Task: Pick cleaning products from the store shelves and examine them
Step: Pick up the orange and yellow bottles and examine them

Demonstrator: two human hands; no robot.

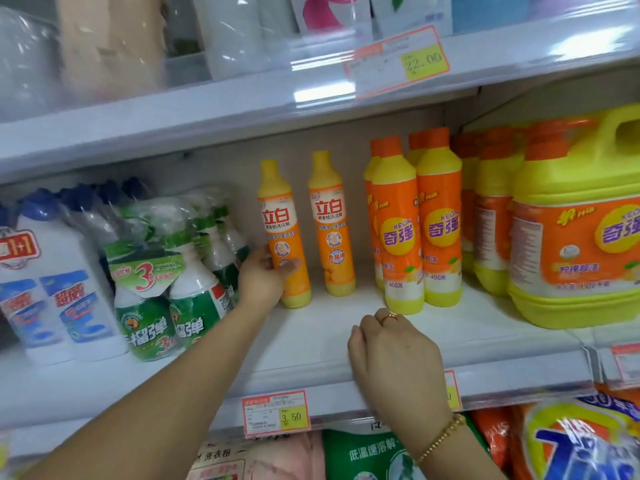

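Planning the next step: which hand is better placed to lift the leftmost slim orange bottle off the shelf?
Left. The left hand grips the slim orange bottle low on its body, while the right hand rests on the shelf front, apart from any bottle, holding nothing.

White shelves, pale back panel; clear edge strips holding orange-yellow price tags; glare on upper strip.

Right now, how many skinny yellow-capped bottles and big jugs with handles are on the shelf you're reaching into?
Skinny yellow-capped bottles: 2, one held by the left hand
Big jug with handle: 1
Total: 3
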